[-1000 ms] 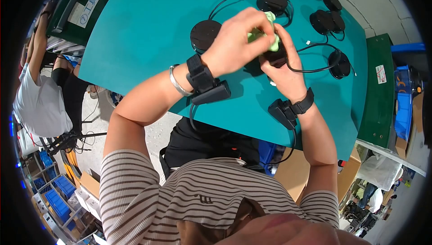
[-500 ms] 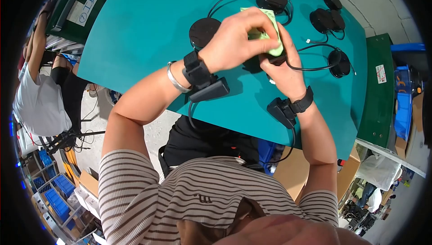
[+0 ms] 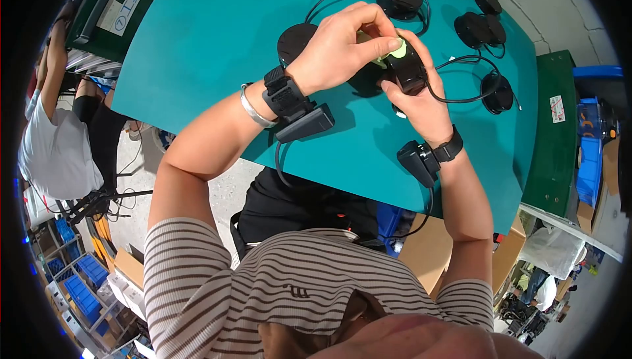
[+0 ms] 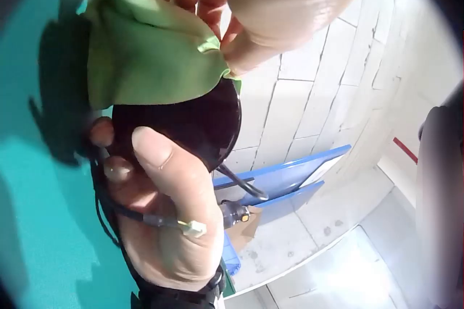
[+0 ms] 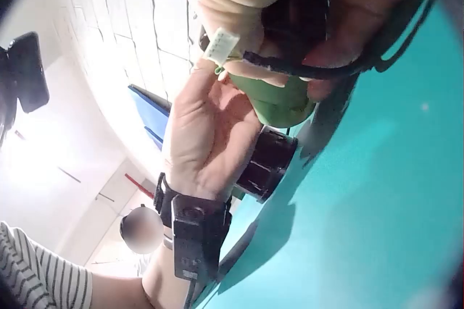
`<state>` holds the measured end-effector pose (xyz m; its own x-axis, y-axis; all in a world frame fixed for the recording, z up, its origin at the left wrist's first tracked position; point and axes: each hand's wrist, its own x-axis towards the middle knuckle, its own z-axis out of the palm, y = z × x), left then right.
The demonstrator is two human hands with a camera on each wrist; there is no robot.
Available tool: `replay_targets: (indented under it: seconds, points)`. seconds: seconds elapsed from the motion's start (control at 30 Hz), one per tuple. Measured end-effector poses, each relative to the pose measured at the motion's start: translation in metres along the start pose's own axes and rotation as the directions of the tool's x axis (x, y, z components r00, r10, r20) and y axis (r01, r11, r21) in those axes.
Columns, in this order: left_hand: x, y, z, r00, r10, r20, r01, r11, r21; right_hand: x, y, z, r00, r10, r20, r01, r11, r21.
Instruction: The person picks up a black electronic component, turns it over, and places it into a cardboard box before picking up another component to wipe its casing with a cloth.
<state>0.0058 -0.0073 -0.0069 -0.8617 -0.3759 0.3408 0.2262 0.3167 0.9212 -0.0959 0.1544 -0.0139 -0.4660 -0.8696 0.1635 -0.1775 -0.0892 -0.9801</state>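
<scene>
My left hand (image 3: pixel 337 48) pinches a light green cloth (image 4: pixel 148 52) between thumb and fingers. In the left wrist view the cloth is draped over one end of a shiny black round device (image 4: pixel 206 120). My right hand (image 3: pixel 424 112) grips this device from the other side, its thumb (image 4: pixel 156 151) lying along the black casing. From the device a black cable loops out to the right, and a small white connector (image 5: pixel 222 47) hangs by the right hand. Left of my left hand, another black round device (image 3: pixel 295 41) rests on the green table (image 3: pixel 217 49).
Several more black round devices with cables stand toward the back and right, among them one at the back (image 3: pixel 399 0) and one at the right (image 3: pixel 496 92). A green cabinet (image 3: pixel 556 128) adjoins the table's right edge. Another person (image 3: pixel 59 145) is at the far left.
The cloth looked bunched, then spread wider over the device; now less of it shows in the head view and more black casing is visible. The left hand has moved slightly up.
</scene>
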Motion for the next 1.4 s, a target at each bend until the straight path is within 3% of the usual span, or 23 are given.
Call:
replay_targets:
  seconds: [0.03, 0.13, 0.3, 0.37, 0.47, 0.57, 0.6, 0.73, 0.8, 0.83, 0.87, 0.97, 1.07, 1.13, 1.23, 1.4]
  points:
    - [0.0, 0.002, 0.0, 1.0, -0.001, 0.008, 0.001, 1.0, -0.017, 0.0, -0.002, 0.0, 1.0, 0.021, 0.021, -0.023, 0.995, 0.092]
    - [0.001, -0.001, -0.001, 1.0, -0.027, -0.012, 0.027, 0.999, -0.024, 0.0, -0.012, -0.003, 0.987, 0.148, 0.057, -0.153, 0.983, 0.098]
    - [-0.001, 0.002, -0.001, 0.999, -0.054, -0.003, 0.053, 0.993, -0.107, 0.001, -0.008, -0.001, 0.997, 0.066, 0.049, -0.072, 0.989, 0.132]
    - [-0.002, 0.006, 0.001, 1.0, 0.001, 0.002, -0.001, 0.997, -0.081, 0.001, -0.007, 0.0, 0.998, 0.045, 0.042, -0.05, 0.99, 0.129]
    - [-0.008, 0.015, 0.004, 0.978, 0.208, 0.034, -0.211, 0.97, 0.123, 0.003, -0.003, -0.001, 0.998, -0.027, 0.052, 0.024, 0.998, 0.062]
    - [-0.006, 0.015, 0.003, 0.991, 0.128, -0.027, -0.123, 0.982, 0.144, 0.002, -0.004, 0.001, 0.998, 0.043, 0.048, -0.049, 0.991, 0.122]
    - [-0.004, 0.005, 0.002, 0.999, 0.0, -0.052, 0.002, 0.999, 0.04, 0.002, -0.009, 0.001, 0.993, 0.1, 0.056, -0.106, 0.988, 0.114]
    - [-0.006, 0.011, 0.002, 0.999, 0.047, -0.02, -0.046, 0.999, 0.02, 0.001, -0.007, -0.001, 0.992, 0.121, 0.045, -0.125, 0.988, 0.093]
    - [-0.007, 0.016, 0.003, 0.994, 0.113, 0.007, -0.113, 0.99, 0.085, 0.004, 0.0, -0.003, 0.997, -0.054, 0.049, 0.049, 0.993, 0.108]
    - [-0.007, 0.016, 0.003, 0.984, 0.177, 0.036, -0.181, 0.972, 0.15, 0.004, -0.001, -0.002, 0.997, -0.054, 0.049, 0.048, 0.993, 0.108]
    - [-0.007, 0.015, 0.002, 0.984, 0.174, 0.036, -0.177, 0.973, 0.151, 0.004, -0.002, -0.002, 0.999, -0.017, 0.043, 0.01, 0.987, 0.159]
    - [-0.002, 0.007, -0.001, 1.0, -0.004, -0.01, 0.004, 0.996, 0.086, 0.003, -0.003, -0.002, 0.998, 0.049, 0.039, -0.056, 0.977, 0.204]
    - [-0.007, 0.014, 0.004, 0.998, 0.058, 0.026, -0.059, 0.997, 0.046, 0.003, -0.001, -0.004, 1.0, 0.014, 0.021, -0.018, 0.984, 0.177]
    - [-0.006, 0.015, 0.003, 0.993, 0.097, 0.061, -0.102, 0.991, 0.083, 0.004, -0.002, -0.005, 1.0, -0.009, 0.013, 0.008, 0.999, 0.049]
    - [-0.004, 0.012, 0.002, 0.999, 0.037, 0.002, -0.037, 0.998, 0.051, 0.003, -0.002, -0.003, 0.999, 0.049, 0.002, -0.049, 0.992, 0.117]
    - [-0.008, 0.021, 0.004, 0.992, 0.125, 0.033, -0.128, 0.988, 0.082, 0.004, -0.001, -0.005, 1.0, 0.013, 0.005, -0.013, 0.995, 0.104]
